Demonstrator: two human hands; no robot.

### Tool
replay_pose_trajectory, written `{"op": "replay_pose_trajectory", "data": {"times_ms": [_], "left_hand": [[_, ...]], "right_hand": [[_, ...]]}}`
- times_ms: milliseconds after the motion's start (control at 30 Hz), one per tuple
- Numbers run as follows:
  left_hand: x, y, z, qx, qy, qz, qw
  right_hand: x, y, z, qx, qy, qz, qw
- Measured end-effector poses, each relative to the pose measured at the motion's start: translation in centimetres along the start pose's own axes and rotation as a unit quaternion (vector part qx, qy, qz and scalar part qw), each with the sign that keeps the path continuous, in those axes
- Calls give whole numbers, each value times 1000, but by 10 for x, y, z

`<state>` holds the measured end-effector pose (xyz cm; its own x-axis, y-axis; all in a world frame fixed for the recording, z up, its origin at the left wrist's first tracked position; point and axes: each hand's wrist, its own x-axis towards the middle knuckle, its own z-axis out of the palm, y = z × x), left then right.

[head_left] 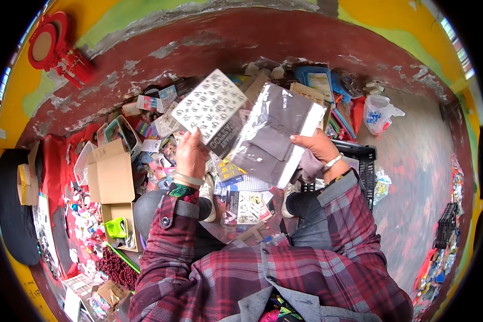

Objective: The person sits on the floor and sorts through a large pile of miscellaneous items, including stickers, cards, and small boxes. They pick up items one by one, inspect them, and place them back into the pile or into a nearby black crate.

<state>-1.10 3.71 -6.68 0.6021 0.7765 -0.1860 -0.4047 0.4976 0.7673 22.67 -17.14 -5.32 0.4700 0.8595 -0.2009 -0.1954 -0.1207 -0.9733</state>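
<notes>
The left hand (190,155) is closed on the lower left edge of a flat rectangular packet (209,104), its upper part white with small black figures, its lower part dark. The right hand (314,147) grips the right edge of a clear plastic sleeve (273,134) containing folded grey fabric, thumb on top; a mauve cloth (309,165) shows just below that hand. Packet and sleeve are held up side by side in front of the person, above the littered floor (408,177). Their facing edges overlap in the view; whether they touch cannot be told.

Beneath them, printed cards (249,208) lie on the floor between two white shoes (208,198). More mixed goods are heaped along the floor's far edge against the dark red wall (284,37), with a blue tray (312,74) among them and a knotted white plastic bag (378,114) to their right. A black plastic crate (368,166) stands near the right forearm. Toward the floor's left side are an open cardboard box (111,172) with a lime-green item (116,228) inside, a white basket (81,166) and dark red beads (118,268).
</notes>
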Motion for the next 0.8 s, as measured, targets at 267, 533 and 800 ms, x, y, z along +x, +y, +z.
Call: {"op": "replay_pose_trajectory", "data": {"times_ms": [267,533,800], "left_hand": [[6,64,-45,-11,53,148,988],[-22,130,-57,-13,92,273,957],[-22,126,-58,-20,93,256,962]], "right_hand": [[0,6,-1,41,31,20,998],[0,9,3,-76,24,60,995],[4,32,33,-224,-87,167,956]]}}
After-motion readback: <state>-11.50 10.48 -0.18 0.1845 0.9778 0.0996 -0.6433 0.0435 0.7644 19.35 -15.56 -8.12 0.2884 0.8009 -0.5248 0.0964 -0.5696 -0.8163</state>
